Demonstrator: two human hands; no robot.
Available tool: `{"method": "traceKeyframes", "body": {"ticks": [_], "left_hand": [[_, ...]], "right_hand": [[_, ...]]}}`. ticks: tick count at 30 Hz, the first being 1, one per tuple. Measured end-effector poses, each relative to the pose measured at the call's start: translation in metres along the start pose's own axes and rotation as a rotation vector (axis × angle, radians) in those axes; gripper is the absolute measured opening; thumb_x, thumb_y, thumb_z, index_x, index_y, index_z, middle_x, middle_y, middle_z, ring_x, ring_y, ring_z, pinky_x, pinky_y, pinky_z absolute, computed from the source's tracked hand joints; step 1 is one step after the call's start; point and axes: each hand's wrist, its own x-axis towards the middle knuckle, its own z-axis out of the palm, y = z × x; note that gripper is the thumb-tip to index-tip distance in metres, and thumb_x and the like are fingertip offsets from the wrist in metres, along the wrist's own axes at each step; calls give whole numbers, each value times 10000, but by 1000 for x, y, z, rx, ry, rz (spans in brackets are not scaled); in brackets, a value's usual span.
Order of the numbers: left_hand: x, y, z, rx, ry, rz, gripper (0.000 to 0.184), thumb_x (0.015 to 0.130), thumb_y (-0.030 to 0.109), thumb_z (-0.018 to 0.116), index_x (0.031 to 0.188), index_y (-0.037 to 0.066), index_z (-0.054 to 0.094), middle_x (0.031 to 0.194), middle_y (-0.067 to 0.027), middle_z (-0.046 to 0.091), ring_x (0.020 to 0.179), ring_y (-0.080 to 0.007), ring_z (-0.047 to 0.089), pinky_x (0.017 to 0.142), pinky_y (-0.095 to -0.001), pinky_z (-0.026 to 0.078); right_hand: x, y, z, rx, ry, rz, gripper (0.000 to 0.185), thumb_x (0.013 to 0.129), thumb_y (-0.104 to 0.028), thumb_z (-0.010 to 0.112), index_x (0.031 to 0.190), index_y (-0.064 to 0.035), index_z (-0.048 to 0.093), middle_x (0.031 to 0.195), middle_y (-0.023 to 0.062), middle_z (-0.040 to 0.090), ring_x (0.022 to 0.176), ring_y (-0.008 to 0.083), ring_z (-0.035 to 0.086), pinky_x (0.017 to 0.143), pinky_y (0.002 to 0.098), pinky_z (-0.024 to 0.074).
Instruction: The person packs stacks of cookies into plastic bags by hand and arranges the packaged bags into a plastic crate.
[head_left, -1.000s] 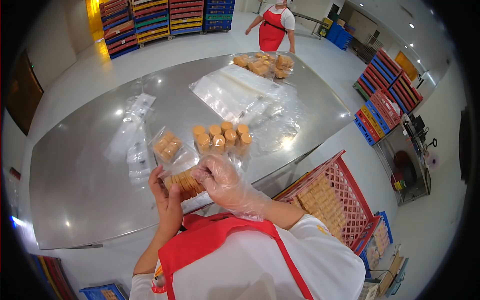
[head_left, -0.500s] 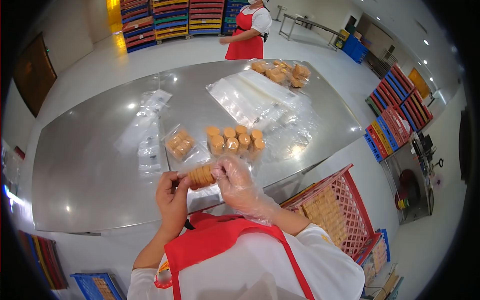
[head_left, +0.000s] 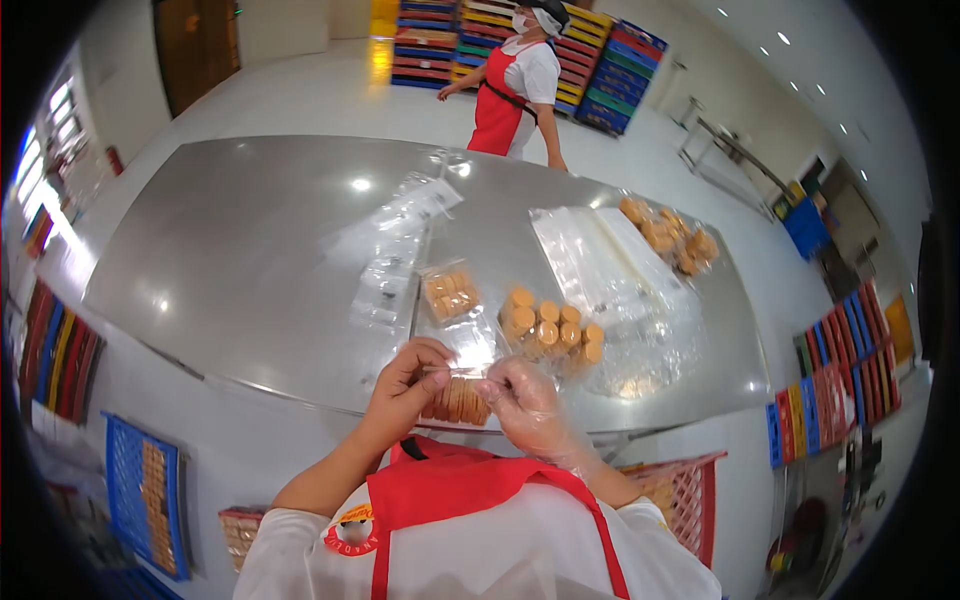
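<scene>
Between my hands, close to the table's near edge, hangs a clear bag with a row of round biscuits [head_left: 455, 401]. My bare left hand [head_left: 408, 385] pinches its left upper side. My right hand [head_left: 527, 405], in a clear plastic glove, pinches the right upper side. Just beyond lies a small filled bag [head_left: 451, 293] of biscuits on the steel table [head_left: 250, 230]. Right of it, upright stacks of biscuits [head_left: 548, 327] stand in clear plastic.
Empty clear bags [head_left: 610, 270] lie at the right, flat bags [head_left: 395, 245] mid-table. Filled packs [head_left: 670, 235] sit at the far right. A person [head_left: 510, 85] in a red apron is behind the table. Crates [head_left: 145, 495] stand lower left, a red crate [head_left: 690, 500] lower right.
The view has swung left. My hands, still on the biscuit bag, now pinch its upper edge, with the biscuits hanging below. The person behind the table has moved.
</scene>
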Motion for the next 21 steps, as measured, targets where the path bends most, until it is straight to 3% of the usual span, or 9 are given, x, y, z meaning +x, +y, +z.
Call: {"method": "traceKeyframes", "body": {"ticks": [1,2,5,6,9,10,13,17,21], "left_hand": [[-5,0,3,-221,-12,-87,63,933,22,559,979,29,602,1007,-52,587,923,-137,549,875,-273,432],[-8,4,11,-162,69,-57,34,937,33,573,951,24,602,959,-44,617,897,-109,555,846,-259,439],[-17,6,26,-116,190,-144,31,935,60,602,931,29,599,898,-15,615,852,-77,547,816,-239,447],[-20,3,34,-155,245,-152,57,928,83,630,929,36,598,853,7,605,816,-54,542,769,-231,457],[-32,10,55,-156,336,-213,83,933,107,636,933,36,593,856,2,599,813,-51,550,733,-237,474],[-37,12,64,-218,384,-224,81,939,105,640,933,30,610,912,0,622,843,-56,552,752,-239,467],[-51,17,83,-286,500,-189,84,935,94,645,941,24,598,912,-4,621,864,-62,563,768,-248,483],[-78,29,96,4,645,-135,110,919,99,671,949,13,610,893,-30,629,874,-85,581,784,-267,492],[-118,28,103,688,732,54,134,888,124,710,946,15,659,898,-59,618,879,-131,593,810,-288,481]], "right_hand": [[0,6,1,111,17,54,220,885,-142,707,996,-31,552,940,73,595,841,234,570,749,354,446],[2,9,0,221,29,112,264,881,-158,719,1046,-29,558,994,62,605,876,213,570,782,340,452],[18,-4,-8,-25,99,-48,411,877,-167,725,1190,17,533,1035,80,594,948,204,592,828,330,477],[17,2,-13,136,-46,50,401,896,-146,705,1223,35,557,1075,101,630,992,184,602,892,293,469],[9,16,-21,654,-289,343,292,926,-114,665,1174,29,608,1102,101,659,1002,160,607,903,290,470],[8,5,-22,694,-281,275,192,938,-83,643,1095,27,657,1075,102,687,978,152,617,899,287,475],[3,6,-28,694,-335,261,156,935,-82,646,1041,29,671,1044,104,696,963,153,620,890,288,480],[-5,8,-23,632,-447,170,142,921,-81,668,1004,33,681,998,101,697,925,156,620,871,292,484],[-18,4,-10,669,-567,165,133,916,-74,672,989,36,678,975,111,692,914,162,618,863,292,484]]}}
